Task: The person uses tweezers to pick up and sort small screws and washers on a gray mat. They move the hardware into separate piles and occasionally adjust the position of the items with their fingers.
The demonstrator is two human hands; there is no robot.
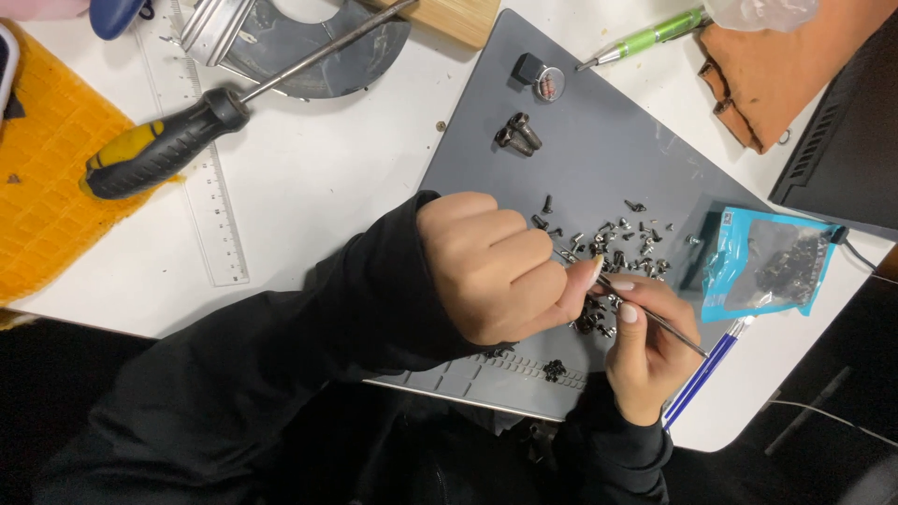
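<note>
White desk [318,178], grey mat [580,150] — both hands [561,299] pinching tweezers [655,321] over screws [622,245].

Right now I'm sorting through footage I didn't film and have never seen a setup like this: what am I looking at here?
This is one picture from a camera worn on a person's head, looking down at their own two bare hands in black sleeves. There is no machine. The left hand is curled in a fist, thumb meeting the right hand, which pinches thin metal tweezers over a scatter of small dark screws. The screws lie on a grey work mat on a white table. Around it lie a blue packet, a blue pen, a green pen, a black-and-yellow screwdriver, a clear ruler and a yellow cloth.
</note>
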